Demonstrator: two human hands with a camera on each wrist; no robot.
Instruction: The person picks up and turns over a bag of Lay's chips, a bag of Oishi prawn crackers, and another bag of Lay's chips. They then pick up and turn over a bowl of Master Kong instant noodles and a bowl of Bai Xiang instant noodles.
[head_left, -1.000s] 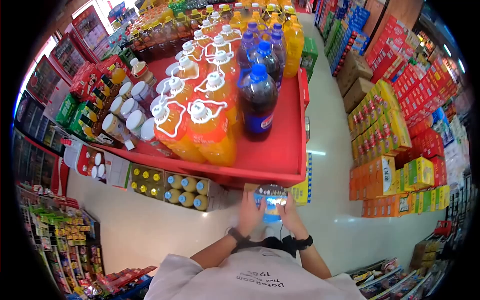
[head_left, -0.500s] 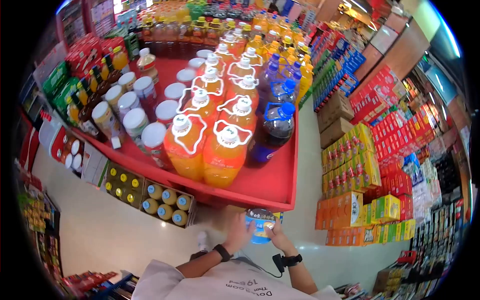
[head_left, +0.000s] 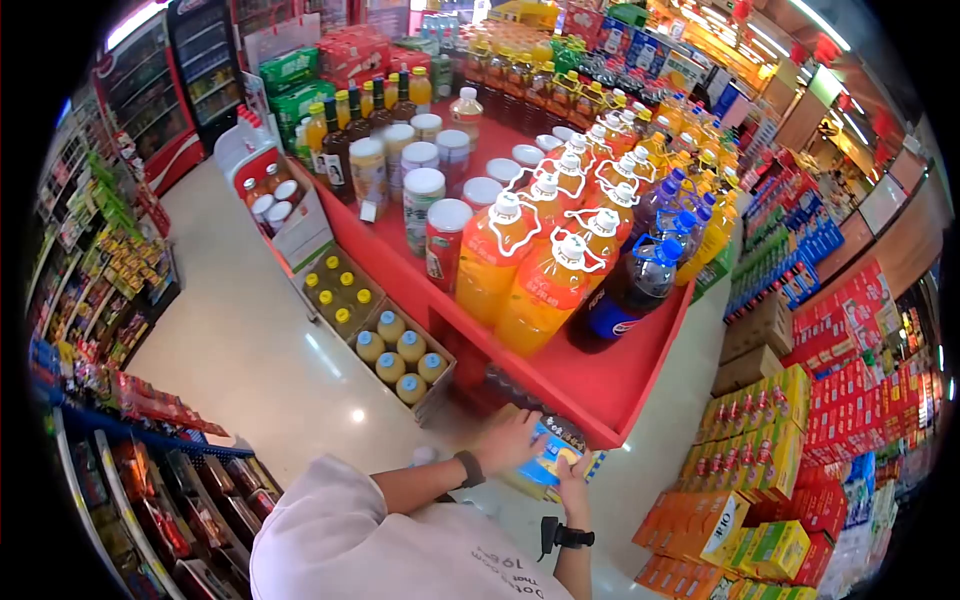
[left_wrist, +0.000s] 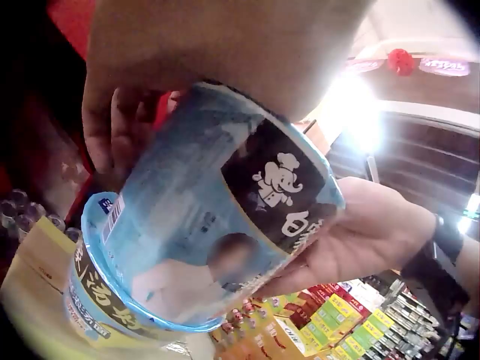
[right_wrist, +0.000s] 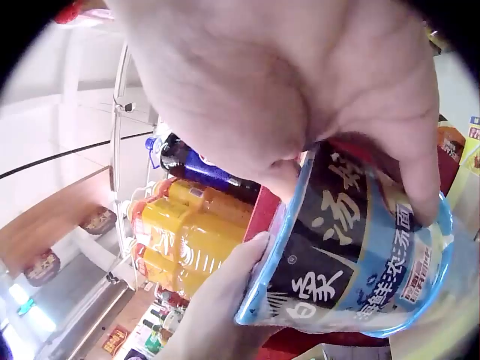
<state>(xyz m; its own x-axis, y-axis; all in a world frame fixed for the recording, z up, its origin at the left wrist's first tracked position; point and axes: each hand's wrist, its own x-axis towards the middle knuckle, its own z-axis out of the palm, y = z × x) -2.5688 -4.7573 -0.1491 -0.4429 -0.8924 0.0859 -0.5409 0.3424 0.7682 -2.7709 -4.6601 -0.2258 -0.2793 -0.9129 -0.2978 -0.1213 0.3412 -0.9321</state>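
Note:
A blue instant-noodle cup (head_left: 553,452) with a dark band of white characters is held between both hands just below the near corner of the red display table (head_left: 620,390). My left hand (head_left: 512,440) wraps its left side, fingers curled round the wall (left_wrist: 124,139). My right hand (head_left: 572,478) cups the other side, with the palm under it and the thumb over the rim (right_wrist: 409,161). The cup (left_wrist: 217,225) lies tilted, its lid end pointing away from me. In the right wrist view the cup (right_wrist: 360,255) fills the lower right.
Large orange juice bottles (head_left: 540,290), a dark cola bottle (head_left: 625,295) and white-lidded jars (head_left: 440,240) stand on the table. Open cartons of bottles (head_left: 400,355) sit on the floor below. Stacked drink cartons (head_left: 760,430) line the right; snack racks (head_left: 120,400) line the left.
The head view has swung round, so the table now runs diagonally. Both hands keep hold of the cup, which has sunk a little lower in the frame, by the table corner.

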